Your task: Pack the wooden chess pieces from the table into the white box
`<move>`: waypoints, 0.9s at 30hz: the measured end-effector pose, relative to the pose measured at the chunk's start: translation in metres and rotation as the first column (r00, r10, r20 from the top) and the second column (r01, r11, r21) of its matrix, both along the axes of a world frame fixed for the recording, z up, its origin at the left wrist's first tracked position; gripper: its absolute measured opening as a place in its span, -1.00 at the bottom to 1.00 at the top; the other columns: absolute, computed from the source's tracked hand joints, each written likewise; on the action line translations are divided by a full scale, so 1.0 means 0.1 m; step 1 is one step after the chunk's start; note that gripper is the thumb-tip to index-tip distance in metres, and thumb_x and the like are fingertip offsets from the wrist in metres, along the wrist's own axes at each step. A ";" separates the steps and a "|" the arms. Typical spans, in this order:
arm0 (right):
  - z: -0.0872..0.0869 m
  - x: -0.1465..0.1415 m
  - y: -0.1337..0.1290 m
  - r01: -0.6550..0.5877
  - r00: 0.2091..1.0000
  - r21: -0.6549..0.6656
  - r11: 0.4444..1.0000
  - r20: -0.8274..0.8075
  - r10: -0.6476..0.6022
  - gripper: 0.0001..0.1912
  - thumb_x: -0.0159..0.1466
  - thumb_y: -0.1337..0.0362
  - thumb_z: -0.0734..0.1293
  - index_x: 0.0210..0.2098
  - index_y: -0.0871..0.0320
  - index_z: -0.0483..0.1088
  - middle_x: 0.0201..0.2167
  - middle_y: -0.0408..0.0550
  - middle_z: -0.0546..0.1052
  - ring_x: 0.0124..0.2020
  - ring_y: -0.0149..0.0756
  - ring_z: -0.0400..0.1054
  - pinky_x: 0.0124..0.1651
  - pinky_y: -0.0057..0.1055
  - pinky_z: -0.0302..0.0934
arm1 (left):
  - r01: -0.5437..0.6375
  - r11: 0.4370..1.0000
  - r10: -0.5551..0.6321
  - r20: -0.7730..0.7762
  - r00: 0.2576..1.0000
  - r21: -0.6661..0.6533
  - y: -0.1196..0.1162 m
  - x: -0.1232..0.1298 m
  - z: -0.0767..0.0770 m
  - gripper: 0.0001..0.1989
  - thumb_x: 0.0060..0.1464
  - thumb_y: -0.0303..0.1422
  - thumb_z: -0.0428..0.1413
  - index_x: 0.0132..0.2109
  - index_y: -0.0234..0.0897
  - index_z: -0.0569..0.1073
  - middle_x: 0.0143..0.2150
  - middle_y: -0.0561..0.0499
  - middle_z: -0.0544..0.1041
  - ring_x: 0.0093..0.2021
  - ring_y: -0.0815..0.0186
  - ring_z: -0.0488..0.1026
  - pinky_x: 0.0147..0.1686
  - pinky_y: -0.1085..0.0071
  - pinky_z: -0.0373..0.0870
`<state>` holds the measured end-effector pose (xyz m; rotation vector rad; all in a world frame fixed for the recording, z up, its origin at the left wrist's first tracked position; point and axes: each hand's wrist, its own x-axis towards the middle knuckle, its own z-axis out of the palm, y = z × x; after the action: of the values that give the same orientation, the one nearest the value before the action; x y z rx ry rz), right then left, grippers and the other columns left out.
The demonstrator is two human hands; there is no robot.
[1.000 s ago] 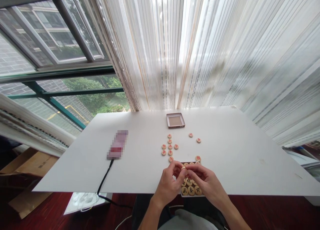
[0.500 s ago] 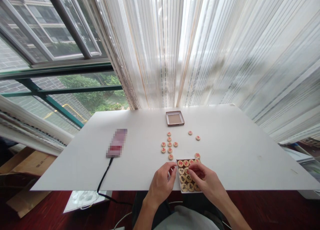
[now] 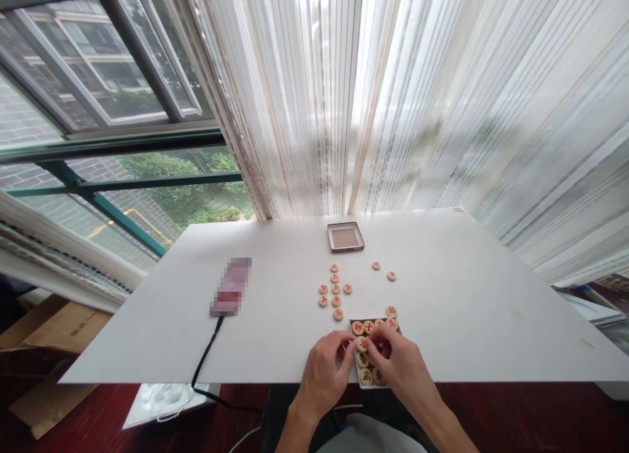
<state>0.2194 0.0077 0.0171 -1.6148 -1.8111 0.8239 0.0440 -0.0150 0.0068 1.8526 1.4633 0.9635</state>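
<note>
A shallow square box point(image 3: 358, 372) near the table's front edge holds round wooden Chinese chess pieces, red-marked in the far row and black-marked nearer me. My right hand point(image 3: 400, 361) reaches over its right side, thumb and forefinger pinching a red-marked chess piece point(image 3: 362, 343) above the left part of the box. The hand covers much of the box's right half. At the left edge is my left hand point(image 3: 327, 364), its fingers loosely curved, thumb and forefinger slightly apart, fingertips close beside that piece. Just beyond the box lies another red-marked piece point(image 3: 391, 311).
Several red-marked pieces point(image 3: 335, 288) lie in a cluster on the white table point(image 3: 466, 309). Two more pieces point(image 3: 392, 276) lie to the right. Farther back is the open box lid point(image 3: 345, 236). A pixelated flat object point(image 3: 230, 288) with a black cable point(image 3: 206, 348) lies left.
My right hand has shifted left within the box with a red-marked piece, now over a spot where a black-marked piece showed. My left fingertips have come to the box's left edge. The view tilts slightly.
</note>
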 end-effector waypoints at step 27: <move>-0.09 0.05 -0.11 -0.116 0.983 0.123 0.986 -0.130 0.132 -0.86 0.36 0.27 0.28 -0.21 0.05 0.51 -0.23 -0.02 0.58 -0.19 -0.14 0.47 -0.10 -0.27 0.37 | -0.077 0.997 0.080 -0.115 0.990 0.029 0.01 0.15 0.03 -0.85 0.29 -0.34 0.04 -0.09 -0.16 0.49 -0.20 -0.01 0.60 -0.22 0.20 0.52 -0.20 0.32 0.40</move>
<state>0.2240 -0.0030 0.0076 -1.3508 -1.8401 0.8476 0.0586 -0.0141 0.0098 1.9096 1.6105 0.9283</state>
